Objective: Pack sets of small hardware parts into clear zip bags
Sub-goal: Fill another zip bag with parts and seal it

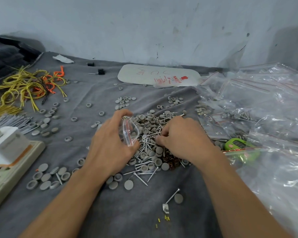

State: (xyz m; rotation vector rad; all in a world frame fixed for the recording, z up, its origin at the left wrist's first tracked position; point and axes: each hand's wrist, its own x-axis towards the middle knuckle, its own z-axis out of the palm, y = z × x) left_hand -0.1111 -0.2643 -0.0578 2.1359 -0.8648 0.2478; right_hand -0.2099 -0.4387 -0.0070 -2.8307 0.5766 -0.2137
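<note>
A heap of silver screws and grey round caps (150, 134) lies on the grey cloth (127, 212) in the middle of the head view. My left hand (110, 143) holds a small clear zip bag (129, 133) with a red seal line, mouth turned toward the heap. My right hand (184, 140) rests on the heap's right side with its fingers curled down among the screws. What the fingertips pinch is hidden.
Filled and empty clear zip bags (264, 109) pile up on the right, over a green tool (237, 145). A white power strip (11, 162) sits at the left, yellow and orange wires (28, 83) behind it. Loose grey caps (48, 177) are scattered around. A wall stands behind.
</note>
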